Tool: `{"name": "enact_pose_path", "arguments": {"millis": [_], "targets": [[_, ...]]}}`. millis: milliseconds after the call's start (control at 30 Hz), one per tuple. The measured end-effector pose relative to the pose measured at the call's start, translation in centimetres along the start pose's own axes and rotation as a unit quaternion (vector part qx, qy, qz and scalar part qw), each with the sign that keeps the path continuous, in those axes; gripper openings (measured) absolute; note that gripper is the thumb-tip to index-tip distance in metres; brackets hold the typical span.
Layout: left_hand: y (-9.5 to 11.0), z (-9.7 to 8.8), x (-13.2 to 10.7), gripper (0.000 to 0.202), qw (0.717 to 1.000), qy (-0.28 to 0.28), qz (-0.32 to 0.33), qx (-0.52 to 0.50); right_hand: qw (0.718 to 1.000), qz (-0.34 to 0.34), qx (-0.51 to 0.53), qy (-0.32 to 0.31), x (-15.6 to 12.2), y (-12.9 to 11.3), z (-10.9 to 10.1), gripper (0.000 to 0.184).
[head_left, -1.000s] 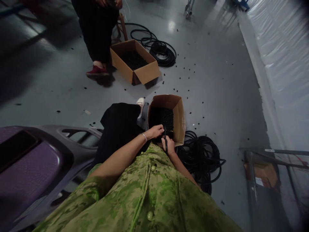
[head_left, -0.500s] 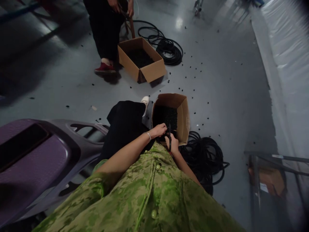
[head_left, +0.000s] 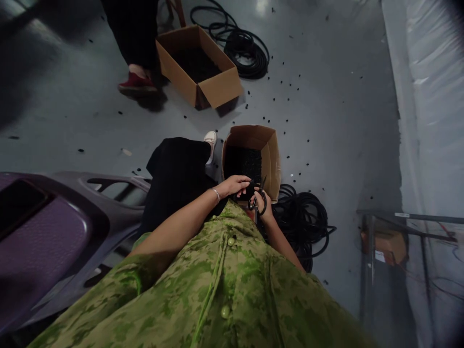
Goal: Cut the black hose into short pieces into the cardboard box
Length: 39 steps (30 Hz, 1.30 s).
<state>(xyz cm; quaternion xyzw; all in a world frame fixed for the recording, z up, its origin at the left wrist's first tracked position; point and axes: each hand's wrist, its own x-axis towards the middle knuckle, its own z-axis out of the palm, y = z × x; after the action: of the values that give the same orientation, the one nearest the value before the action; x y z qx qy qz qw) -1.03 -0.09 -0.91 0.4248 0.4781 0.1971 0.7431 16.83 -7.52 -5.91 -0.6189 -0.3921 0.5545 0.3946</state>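
Note:
My right hand [head_left: 265,205] is closed around the black handles of a pair of scissors [head_left: 262,209], whose blades point up and stand apart. To its left, my left hand [head_left: 233,185] is closed, with the fingertips pinching what looks like the end of a black hose close to the blades; much of it is lost against the dark background. Both hands are over the near side of a cardboard box [head_left: 271,159] with many small black pieces [head_left: 250,162] inside. Beside that box, a tangled coil of black hose [head_left: 308,217] lies on the floor.
A second cardboard box [head_left: 221,87] with black pieces stands ahead, near a person's red shoe [head_left: 137,84] and another hose coil [head_left: 250,53]. Small black bits dot the grey floor [head_left: 326,121]. A purple chair [head_left: 54,241] is at left, a metal frame [head_left: 369,251] at right.
The view has shifted, so the floor objects sit higher and further left. The scissors have turned, showing their handle loops and spread blades. My left fingers have straightened toward them.

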Motion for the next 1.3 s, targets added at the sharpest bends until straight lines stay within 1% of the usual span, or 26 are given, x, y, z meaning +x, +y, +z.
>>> {"name": "enact_pose_path", "arguments": {"millis": [133, 200, 333, 433, 533, 600, 700, 767, 900, 1033, 1167, 1300], "targets": [[-0.2, -0.3, -0.1, 0.042, 0.998, -0.048, 0.027, -0.026, 1.000, -0.017, -0.004, -0.003, -0.2, -0.2, 0.3, 0.047], [-0.2, -0.4, -0.1, 0.043, 0.997, -0.055, 0.040, -0.038, 1.000, -0.012, -0.002, -0.003, -0.2, -0.2, 0.4, 0.048], [-0.1, -0.2, -0.1, 0.041, 0.999, -0.032, 0.025, -0.036, 0.999, 0.013, 0.029, -0.020, -0.2, -0.2, 0.4, 0.056], [0.1, -0.1, -0.2, 0.037, 0.999, -0.026, 0.026, -0.032, 0.999, 0.003, 0.037, -0.020, -0.5, -0.3, 0.0, 0.059], [0.3, 0.0, -0.5, 0.030, 0.998, -0.017, 0.042, -0.040, 1.000, -0.008, 0.026, 0.003, -1.0, -0.3, -0.2, 0.058], [0.4, 0.2, -0.7, 0.025, 0.998, -0.002, 0.043, -0.035, 1.000, -0.006, 0.005, 0.011, -1.4, 0.1, -0.2, 0.058], [0.5, 0.5, -0.7, 0.022, 0.999, 0.038, 0.030, -0.007, 0.999, 0.006, -0.029, 0.015, -1.7, 0.8, 0.1, 0.057], [0.5, 0.7, -0.6, 0.022, 0.998, 0.056, 0.019, 0.009, 0.999, 0.008, -0.031, 0.026, -1.7, 1.1, 0.3, 0.058], [0.6, 0.7, -0.5, 0.019, 0.998, 0.055, 0.008, 0.017, 0.999, -0.006, -0.025, 0.025, -1.5, 1.0, 0.8, 0.058], [0.7, 0.6, -0.6, 0.015, 0.998, 0.052, -0.003, 0.030, 0.999, 0.006, -0.039, 0.024, -1.0, 1.0, 1.4, 0.059], [0.7, 0.6, -0.6, 0.011, 0.997, 0.051, -0.009, 0.058, 0.994, -0.014, -0.100, 0.035, -0.8, 1.7, 1.9, 0.056], [0.5, 0.6, -0.4, 0.013, 0.996, 0.053, -0.007, 0.072, 0.985, -0.051, -0.164, 0.033, -1.1, 2.1, 1.8, 0.054]]}}
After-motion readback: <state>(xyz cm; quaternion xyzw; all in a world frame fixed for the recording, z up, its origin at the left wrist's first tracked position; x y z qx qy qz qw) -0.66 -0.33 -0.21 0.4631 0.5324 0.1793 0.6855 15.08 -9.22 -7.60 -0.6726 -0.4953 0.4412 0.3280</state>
